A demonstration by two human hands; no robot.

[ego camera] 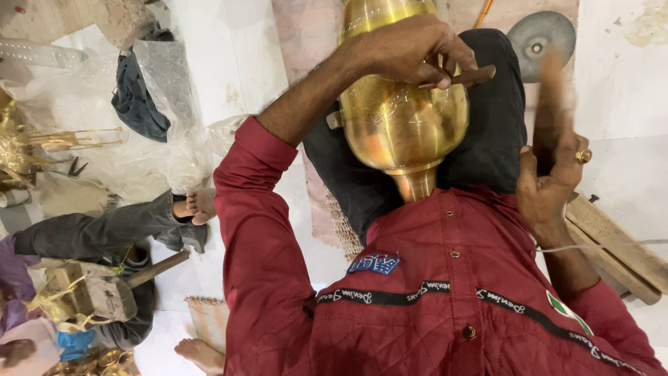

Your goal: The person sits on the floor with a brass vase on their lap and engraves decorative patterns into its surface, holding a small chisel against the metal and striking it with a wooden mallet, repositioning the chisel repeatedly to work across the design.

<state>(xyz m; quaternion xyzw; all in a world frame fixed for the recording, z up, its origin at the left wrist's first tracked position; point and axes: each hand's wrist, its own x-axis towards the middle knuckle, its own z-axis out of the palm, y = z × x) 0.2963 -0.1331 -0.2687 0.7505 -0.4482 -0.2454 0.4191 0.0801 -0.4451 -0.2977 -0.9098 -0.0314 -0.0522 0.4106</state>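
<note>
A large polished brass vessel [403, 125] lies on my lap against my dark trousers [487, 132], its narrow neck pointing toward my red jacket. My left hand [410, 52] rests on top of the vessel, shut on a short dark rod-like tool [473, 74] whose tip lies against the brass. My right hand [550, 174], wearing a ring, is beside the vessel on the right. It grips a wooden-handled striking tool [553, 97] that is raised and blurred by motion.
Another person sits at the left in grey trousers [90, 233] with bare feet [198, 205], with a brass piece and a wooden handle [156, 268] at their lap. Plastic sheets [167, 90] and brass parts [49, 139] lie at the far left. Wooden planks [612, 244] and a metal disc [541, 38] lie at the right.
</note>
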